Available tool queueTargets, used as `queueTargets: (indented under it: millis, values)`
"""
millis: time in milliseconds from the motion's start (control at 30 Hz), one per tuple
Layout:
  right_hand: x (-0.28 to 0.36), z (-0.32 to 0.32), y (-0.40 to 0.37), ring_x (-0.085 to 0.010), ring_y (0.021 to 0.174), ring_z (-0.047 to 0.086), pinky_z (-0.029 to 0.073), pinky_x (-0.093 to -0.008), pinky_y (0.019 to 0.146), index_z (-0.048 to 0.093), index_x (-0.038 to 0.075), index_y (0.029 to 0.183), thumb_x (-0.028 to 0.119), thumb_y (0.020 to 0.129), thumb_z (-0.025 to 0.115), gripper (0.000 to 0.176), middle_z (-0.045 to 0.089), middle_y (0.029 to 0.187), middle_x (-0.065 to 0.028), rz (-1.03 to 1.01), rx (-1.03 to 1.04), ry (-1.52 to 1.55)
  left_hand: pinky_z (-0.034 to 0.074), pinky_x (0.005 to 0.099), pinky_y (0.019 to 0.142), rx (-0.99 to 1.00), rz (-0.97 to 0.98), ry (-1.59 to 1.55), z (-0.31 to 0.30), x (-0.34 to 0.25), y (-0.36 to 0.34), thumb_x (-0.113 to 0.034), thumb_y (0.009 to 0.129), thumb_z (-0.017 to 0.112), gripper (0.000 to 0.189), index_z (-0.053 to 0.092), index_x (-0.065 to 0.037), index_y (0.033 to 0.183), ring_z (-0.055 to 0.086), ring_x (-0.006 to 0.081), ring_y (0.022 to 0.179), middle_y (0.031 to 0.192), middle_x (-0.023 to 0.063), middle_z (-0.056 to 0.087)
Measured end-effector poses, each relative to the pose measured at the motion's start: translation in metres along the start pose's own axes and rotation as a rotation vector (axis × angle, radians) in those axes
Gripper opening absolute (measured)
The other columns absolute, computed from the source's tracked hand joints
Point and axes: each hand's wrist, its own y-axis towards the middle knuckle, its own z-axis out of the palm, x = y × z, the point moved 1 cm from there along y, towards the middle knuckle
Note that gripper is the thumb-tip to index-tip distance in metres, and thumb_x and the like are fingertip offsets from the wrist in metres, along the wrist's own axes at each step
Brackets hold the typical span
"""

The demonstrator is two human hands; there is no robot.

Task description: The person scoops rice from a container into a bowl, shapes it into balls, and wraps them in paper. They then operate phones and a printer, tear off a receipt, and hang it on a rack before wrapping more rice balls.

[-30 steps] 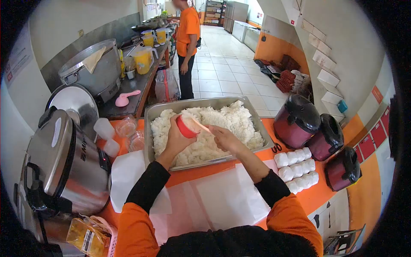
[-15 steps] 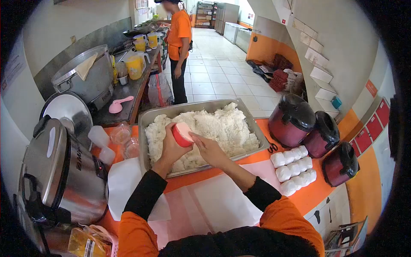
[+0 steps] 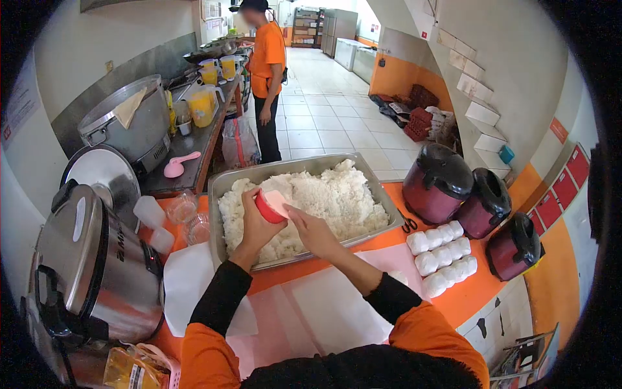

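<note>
My left hand [image 3: 258, 223] is wrapped round a small red bowl [image 3: 267, 209], tilted toward my right. A pale pink rice paddle [image 3: 278, 200] lies across the bowl's mouth, and my right hand [image 3: 312, 229] grips its handle end. What the bowl holds is hidden behind the paddle. Both hands are above the near side of a large metal tray [image 3: 389, 214] heaped with white cooked rice [image 3: 317, 194]. Sheets of paper [image 3: 330, 305] are spread on the orange table in front of me.
Rice cookers stand on my left [image 3: 123, 259], and several dark red ones [image 3: 437, 181] on my right. Rows of white wrapped bundles [image 3: 443, 256] and black scissors [image 3: 409, 225] lie beside the tray. A co-worker [image 3: 267, 71] stands at the left counter, where a pink scoop [image 3: 175, 168] rests.
The pink paddle and red bowl have tilted slightly, and both hands have shifted a little. The camera view has moved slightly. The co-worker stays at the counter.
</note>
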Motion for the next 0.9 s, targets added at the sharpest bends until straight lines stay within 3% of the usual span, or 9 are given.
queueTargets:
  millis: [133, 233, 400, 433, 567, 667, 700, 800, 900]
  values:
    - [-0.015, -0.017, 0.026, -0.0368, 0.111, 0.057, 0.045, -0.0410, 0.094, 0.050, 0.009, 0.132, 0.037, 0.101, 0.035, 0.044, 0.060, 0.120, -0.0191, -0.149, 0.066, 0.022, 0.044, 0.0372, 0.092, -0.005, -0.049, -0.061, -0.002, 0.000, 0.003, -0.013, 0.052, 0.087, 0.092, 0.031, -0.001, 0.124, 0.049, 0.0290, 0.108, 0.115, 0.0161, 0.043]
    - [-0.010, -0.027, 0.034, -0.0363, 0.110, 0.057, 0.045, -0.0401, 0.095, 0.053, 0.007, 0.130, 0.032, 0.100, 0.036, 0.042, 0.060, 0.120, -0.0183, -0.154, 0.031, 0.029, 0.044, 0.0369, 0.092, -0.046, 0.111, 0.040, 0.004, -0.004, 0.007, -0.013, 0.051, 0.087, 0.094, 0.029, -0.001, 0.124, 0.050, 0.0281, 0.107, 0.115, 0.0156, 0.042]
    - [-0.015, -0.007, 0.027, -0.0373, 0.109, 0.058, 0.046, -0.0392, 0.094, 0.057, 0.007, 0.125, 0.028, 0.099, 0.039, 0.038, 0.060, 0.121, -0.0172, -0.158, 0.025, -0.047, 0.043, 0.0369, 0.093, 0.015, -0.031, -0.186, 0.008, 0.010, 0.002, -0.013, 0.052, 0.087, 0.090, 0.031, -0.002, 0.122, 0.049, 0.0258, 0.107, 0.114, 0.0128, 0.042]
    - [-0.026, -0.012, 0.038, -0.0371, 0.109, 0.057, 0.046, -0.0390, 0.094, 0.057, 0.007, 0.125, 0.028, 0.098, 0.039, 0.038, 0.059, 0.121, -0.0172, -0.173, 0.071, -0.064, 0.045, 0.0367, 0.091, 0.001, 0.069, -0.086, 0.009, 0.028, 0.003, -0.014, 0.051, 0.088, 0.091, 0.032, -0.004, 0.122, 0.051, 0.0258, 0.106, 0.113, 0.0130, 0.044]
    - [-0.033, -0.042, 0.066, -0.0347, 0.112, 0.056, 0.045, -0.0390, 0.095, 0.057, 0.012, 0.126, 0.030, 0.099, 0.038, 0.038, 0.056, 0.126, -0.0159, -0.330, 0.091, -0.070, 0.044, 0.0370, 0.093, -0.014, -0.037, -0.030, 0.007, -0.008, 0.006, -0.019, 0.052, 0.089, 0.090, 0.034, -0.004, 0.122, 0.049, 0.0263, 0.109, 0.114, 0.0146, 0.044]
    - [-0.002, -0.052, 0.050, -0.0269, 0.113, 0.057, 0.044, -0.0343, 0.095, 0.056, 0.008, 0.127, 0.029, 0.100, 0.040, 0.037, 0.058, 0.125, -0.0175, -0.216, -0.050, 0.015, 0.044, 0.0385, 0.093, -0.010, 0.155, 0.119, 0.011, -0.013, 0.005, -0.021, 0.052, 0.089, 0.088, 0.036, -0.004, 0.121, 0.049, 0.0294, 0.110, 0.116, 0.0152, 0.044]
    - [-0.017, -0.038, 0.053, -0.0335, 0.111, 0.057, 0.045, -0.0407, 0.094, 0.059, 0.015, 0.123, 0.036, 0.098, 0.038, 0.039, 0.057, 0.125, -0.0140, -0.227, -0.036, -0.118, 0.045, 0.0400, 0.093, 0.001, 0.204, 0.152, 0.009, -0.019, 0.004, -0.022, 0.051, 0.089, 0.088, 0.038, -0.004, 0.120, 0.050, 0.0324, 0.109, 0.116, 0.0155, 0.044]
    - [-0.053, -0.048, 0.059, -0.0351, 0.110, 0.057, 0.046, -0.0417, 0.093, 0.060, 0.014, 0.122, 0.039, 0.096, 0.041, 0.041, 0.058, 0.124, -0.0146, -0.046, 0.203, -0.429, 0.045, 0.0399, 0.093, 0.065, 0.258, 0.184, 0.006, -0.025, -0.003, -0.022, 0.051, 0.089, 0.088, 0.038, -0.004, 0.121, 0.049, 0.0331, 0.110, 0.117, 0.0156, 0.043]
    - [-0.060, -0.058, 0.055, -0.0366, 0.106, 0.059, 0.047, -0.0437, 0.090, 0.062, 0.014, 0.119, 0.039, 0.096, 0.040, 0.040, 0.062, 0.116, -0.0163, 0.090, 0.063, -0.404, 0.044, 0.0396, 0.094, -0.017, 0.282, 0.151, 0.000, -0.025, -0.003, -0.020, 0.050, 0.089, 0.090, 0.038, -0.004, 0.121, 0.049, 0.0332, 0.111, 0.118, 0.0160, 0.043]
